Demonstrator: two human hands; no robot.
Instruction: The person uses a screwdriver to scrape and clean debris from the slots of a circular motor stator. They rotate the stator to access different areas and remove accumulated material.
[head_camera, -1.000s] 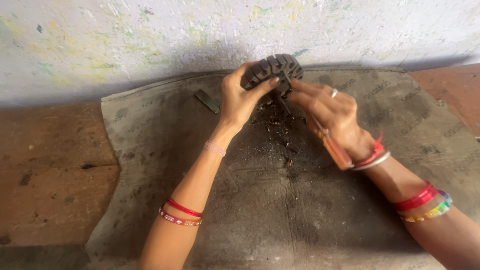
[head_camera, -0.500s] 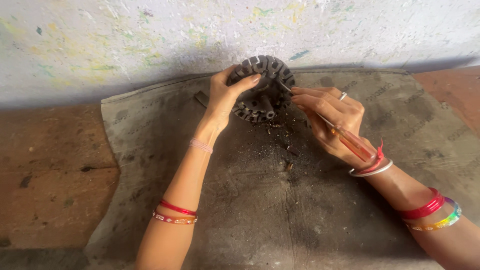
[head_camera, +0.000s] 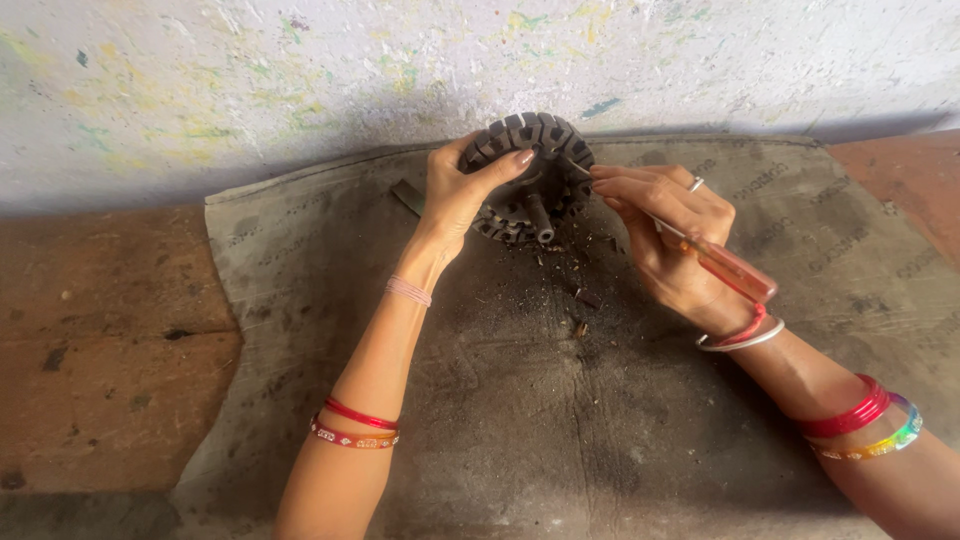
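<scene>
Fingers of my left hand (head_camera: 455, 205) are closed around the rim of the dark slotted motor core (head_camera: 533, 175), which I hold tilted above the grey mat (head_camera: 300, 290), near the speckled wall (head_camera: 250, 80). My right hand (head_camera: 668, 232) grips the screwdriver (head_camera: 715, 262) with the orange handle; its thin tip touches the right side of the core. Compared with half a second ago, the handle is lifted a little higher and the core is turned slightly. Dark crumbs (head_camera: 575, 285) lie under it.
</scene>
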